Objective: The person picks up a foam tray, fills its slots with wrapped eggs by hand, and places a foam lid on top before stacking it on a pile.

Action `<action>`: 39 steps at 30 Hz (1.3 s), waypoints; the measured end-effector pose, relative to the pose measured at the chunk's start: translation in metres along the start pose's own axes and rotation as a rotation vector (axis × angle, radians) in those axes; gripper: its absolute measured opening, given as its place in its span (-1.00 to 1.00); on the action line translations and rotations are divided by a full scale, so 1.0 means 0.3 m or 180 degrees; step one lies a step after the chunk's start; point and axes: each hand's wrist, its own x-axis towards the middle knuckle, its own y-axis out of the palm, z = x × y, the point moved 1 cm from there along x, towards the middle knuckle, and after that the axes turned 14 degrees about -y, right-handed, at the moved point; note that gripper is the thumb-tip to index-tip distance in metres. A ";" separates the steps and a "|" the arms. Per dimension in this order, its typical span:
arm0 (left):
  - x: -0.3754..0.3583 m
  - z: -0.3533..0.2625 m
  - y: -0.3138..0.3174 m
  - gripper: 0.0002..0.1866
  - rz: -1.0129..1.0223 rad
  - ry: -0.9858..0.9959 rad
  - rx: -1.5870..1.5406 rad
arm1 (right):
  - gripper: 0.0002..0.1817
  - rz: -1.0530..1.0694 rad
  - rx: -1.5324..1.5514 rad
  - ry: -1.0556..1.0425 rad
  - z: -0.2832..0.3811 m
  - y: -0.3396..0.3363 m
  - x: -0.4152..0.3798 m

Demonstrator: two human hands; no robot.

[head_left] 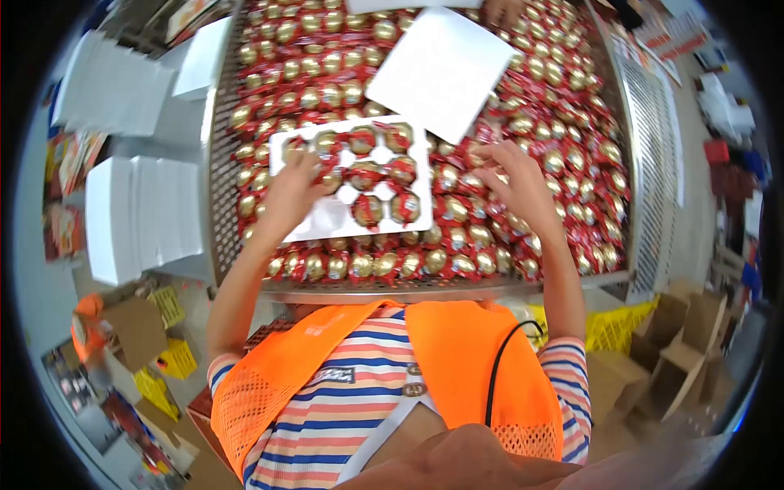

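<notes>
A white foam tray (327, 219) with round pockets lies on a heap of gold, egg-shaped pieces in red-and-clear wrappers. Several pockets hold a wrapped gold egg (364, 175), while the tray's lower left shows bare foam. Over the tray's left side, my left hand (292, 189) has its fingers curled against a wrapped egg (328, 180); part of the grip is hidden. To the right of the tray, my right hand (516, 181) reaches low over the heap, thumb and fingers apart, close to loose wrapped eggs (474, 157).
A blank white foam sheet (441, 69) lies on the heap behind the tray. Stacks of white foam trays (143, 216) stand at left. The metal table rim (408, 291) runs before me. Another person's hand (504, 11) is at the far edge. Cardboard boxes (682, 359) stand lower right.
</notes>
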 end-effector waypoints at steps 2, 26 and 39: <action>-0.004 0.025 0.032 -0.65 -0.0068 0.0135 0.0117 | -0.71 -0.0001 -0.0268 0.0336 -0.088 -0.033 -0.067; 0.182 -0.638 0.348 -0.58 -0.0084 0.2330 0.0605 | -0.43 -0.1346 0.4344 0.1405 -0.181 -0.133 -0.400; 0.408 -0.744 0.734 -0.58 0.0152 0.2153 0.0525 | -0.36 -0.1776 0.3921 0.0555 -0.158 -0.124 -0.393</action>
